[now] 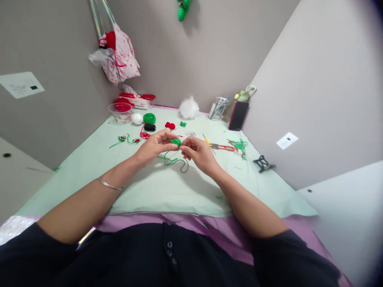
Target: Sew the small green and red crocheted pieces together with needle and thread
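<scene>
A small green crocheted piece (pixel 176 142) is pinched between the thumb and fingers of my left hand (pixel 157 146). My right hand (pixel 199 153) meets it from the right, its thumb and index finger pressed together at the piece's edge. Whether those fingertips grip the piece itself or something thinner is too small to tell. Green yarn (pixel 169 160) hangs below my left hand onto the table, and a dark grey strand (pixel 184 166) curls beside it.
On the pale green table (pixel 179 195), a yellow tool (pixel 207 140), an orange-handled cutter (pixel 224 147) and green yarn scraps (pixel 239 146) lie right. Behind are white stuffing (pixel 189 108), a green yarn ball (pixel 149 118), a plastic tub (pixel 120 113) and a phone (pixel 238 116). A black clip (pixel 263 164) sits far right.
</scene>
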Available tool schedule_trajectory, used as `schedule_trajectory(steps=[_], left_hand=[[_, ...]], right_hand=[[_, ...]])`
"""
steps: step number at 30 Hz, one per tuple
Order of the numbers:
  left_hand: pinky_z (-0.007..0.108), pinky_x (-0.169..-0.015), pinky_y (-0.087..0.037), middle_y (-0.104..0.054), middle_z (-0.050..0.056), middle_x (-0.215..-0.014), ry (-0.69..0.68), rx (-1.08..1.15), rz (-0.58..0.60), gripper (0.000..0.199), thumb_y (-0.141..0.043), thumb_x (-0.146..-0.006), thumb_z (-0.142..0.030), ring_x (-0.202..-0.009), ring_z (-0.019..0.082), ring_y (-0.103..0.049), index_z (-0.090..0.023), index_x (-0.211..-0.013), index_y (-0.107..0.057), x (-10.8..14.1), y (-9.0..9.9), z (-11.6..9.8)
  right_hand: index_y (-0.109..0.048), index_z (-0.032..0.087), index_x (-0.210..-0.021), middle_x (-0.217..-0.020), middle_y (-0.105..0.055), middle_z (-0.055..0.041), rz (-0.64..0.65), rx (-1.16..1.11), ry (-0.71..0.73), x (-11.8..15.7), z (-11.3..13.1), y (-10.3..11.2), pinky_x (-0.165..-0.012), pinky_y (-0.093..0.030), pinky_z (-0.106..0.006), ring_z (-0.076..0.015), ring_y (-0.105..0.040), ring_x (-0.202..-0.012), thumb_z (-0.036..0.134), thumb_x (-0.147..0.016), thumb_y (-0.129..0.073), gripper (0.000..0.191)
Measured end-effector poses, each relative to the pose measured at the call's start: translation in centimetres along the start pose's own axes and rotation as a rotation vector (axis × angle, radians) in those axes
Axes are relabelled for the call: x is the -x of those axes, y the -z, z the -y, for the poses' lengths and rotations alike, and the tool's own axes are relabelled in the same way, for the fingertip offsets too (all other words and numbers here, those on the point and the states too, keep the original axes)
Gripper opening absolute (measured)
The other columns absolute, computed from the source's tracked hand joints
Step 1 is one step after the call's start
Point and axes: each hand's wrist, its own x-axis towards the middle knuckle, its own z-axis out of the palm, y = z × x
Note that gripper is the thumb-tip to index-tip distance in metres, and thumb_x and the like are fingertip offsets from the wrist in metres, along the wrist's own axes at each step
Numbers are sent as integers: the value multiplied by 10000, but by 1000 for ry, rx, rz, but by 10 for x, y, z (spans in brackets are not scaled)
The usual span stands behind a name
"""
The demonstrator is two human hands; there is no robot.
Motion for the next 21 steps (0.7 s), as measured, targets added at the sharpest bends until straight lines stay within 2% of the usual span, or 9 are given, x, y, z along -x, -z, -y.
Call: schedule_trajectory(steps=[5, 8, 12, 13, 15, 18, 21], left_hand=[[333, -883, -511, -694, 43, -1025, -32, -71, 1, 322, -847, -746, -337, -977, 195, -667, -180, -963, -668, 0, -2, 3], [343, -871, -508, -704, 58, -1009, -17, -131, 9, 325, -838, -746, -351, -965, 207, -666, -175, -964, -675, 1, -5, 3], [336, -822, -507, -704, 57, -977, 35, -158, 52, 331, -831, -737, -342, -912, 197, -657, -170, -981, -687, 2, -7, 1], [326, -808, -505, -699, 57, -992, 37, -154, 59, 330, -830, -736, -338, -907, 189, -649, -171, -986, -694, 2, -7, 1], [312, -789, -499, -692, 59, -1020, 44, -152, 73, 337, -826, -741, -342, -905, 179, -637, -178, -1012, -710, 2, -5, -1], [303, -774, -495, -696, 49, -980, 82, -154, 78, 351, -830, -739, -349, -886, 172, -636, -193, -1036, -727, 1, 1, -4], [299, -741, -493, -702, 37, -901, 122, -136, 72, 332, -816, -750, -339, -834, 170, -650, -199, -1038, -727, 0, 7, -10]], right_hand=[[-522, 217, -883, -780, -623, 20, 8, -113, 33, 2, 0, -1, -638, -569, -288, -156, -699, -710, 310, -837, -661, 174], [-537, 220, -905, -779, -643, 10, 16, 43, 66, 5, -1, 0, -643, -550, -287, -160, -695, -715, 333, -901, -608, 134], [-590, 203, -791, -760, -647, -5, -59, 297, 129, 6, 2, 0, -612, -478, -262, -127, -623, -636, 293, -880, -620, 130], [-597, 200, -771, -770, -648, -10, -80, 267, 136, 5, 5, 0, -596, -466, -259, -121, -607, -622, 295, -859, -640, 136], [-589, 206, -786, -792, -656, -12, -102, 63, 108, 0, 10, 6, -541, -441, -256, -112, -581, -582, 342, -840, -655, 161], [-519, 235, -857, -843, -675, -4, -132, -300, 3, -12, 15, 35, -464, -401, -250, -92, -526, -514, 458, -855, -635, 251], [-493, 244, -839, -847, -632, -11, -205, -331, 6, -21, 11, 98, -481, -412, -249, -81, -492, -550, 515, -843, -667, 322]])
